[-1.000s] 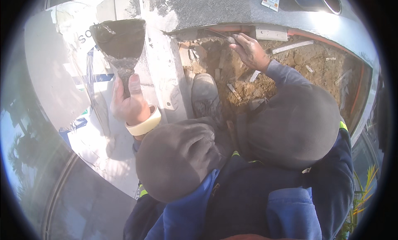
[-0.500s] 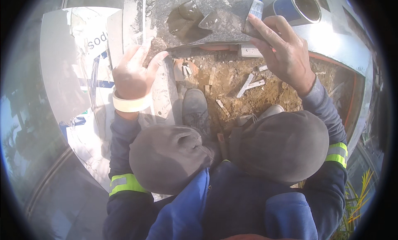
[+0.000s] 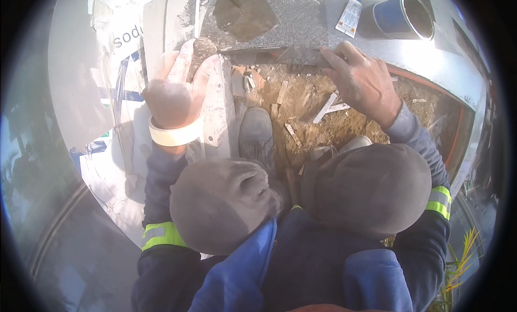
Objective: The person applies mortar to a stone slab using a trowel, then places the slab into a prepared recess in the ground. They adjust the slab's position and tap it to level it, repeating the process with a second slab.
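Note:
My left hand (image 3: 177,94) is closed round a brown, speckled, stone-like piece (image 3: 203,54) at the corner of the ledge. A roll of pale masking tape (image 3: 176,134) circles my left wrist. My right hand (image 3: 363,83) grips what looks like a putty knife, its handle hidden by my fingers. The flat grey blade (image 3: 301,56) points left along the near edge of the grey slab (image 3: 307,15). A mound of grey-brown putty (image 3: 245,15) lies on the slab, beyond the blade.
A blue-and-white tube (image 3: 349,16) and an open blue can (image 3: 404,18) stand on the far right of the slab. Below is a dirt pit (image 3: 307,107) with broken strips, where my shoe (image 3: 256,126) rests. White plastic sheeting (image 3: 110,166) lies at the left.
My right hand has come nearer, bringing the blade from beside the putty down to the slab's near edge. My left hand stays at the stone-like piece. The view has shifted slightly.

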Available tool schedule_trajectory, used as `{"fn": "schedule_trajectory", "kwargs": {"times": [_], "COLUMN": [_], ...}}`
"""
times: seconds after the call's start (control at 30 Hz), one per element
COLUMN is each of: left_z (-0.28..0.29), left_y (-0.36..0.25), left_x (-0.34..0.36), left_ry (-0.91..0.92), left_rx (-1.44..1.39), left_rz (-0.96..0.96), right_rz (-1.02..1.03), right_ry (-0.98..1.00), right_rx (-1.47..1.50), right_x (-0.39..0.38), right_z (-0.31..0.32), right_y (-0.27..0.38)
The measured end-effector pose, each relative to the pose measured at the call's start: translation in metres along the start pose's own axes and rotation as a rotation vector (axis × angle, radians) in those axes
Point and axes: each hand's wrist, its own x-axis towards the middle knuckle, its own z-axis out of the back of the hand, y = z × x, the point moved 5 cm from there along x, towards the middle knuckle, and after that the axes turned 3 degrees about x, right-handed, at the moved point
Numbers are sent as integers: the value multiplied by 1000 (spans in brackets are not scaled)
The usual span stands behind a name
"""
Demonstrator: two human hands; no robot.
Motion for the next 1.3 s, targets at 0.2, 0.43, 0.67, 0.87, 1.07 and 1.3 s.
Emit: {"fn": "schedule_trajectory", "kwargs": {"times": [0.2,0.43,0.67,0.87,1.07,1.3], "left_z": [7,2,-5,-9,-13,-15], "left_y": [40,37,34,24,21,37], "left_x": [-16,-40,-38,-35,-36,-40], "left_ry": [-185,-47,-27,46,-36,104], "left_rx": [-34,-36,-153,40,127,-154], "left_rz": [176,285,367,54,-114,611], "right_rz": [-91,-272,-279,-346,-433,-308], "right_ry": [-36,-297,-375,-350,-223,-326], "right_rx": [551,681,654,667,713,798], "right_x": [-22,-16,-9,-9,-25,1], "right_z": [-88,-183,-183,-190,-207,-191], "right_y": [-9,-2,-4,-16,-17,-1]}}
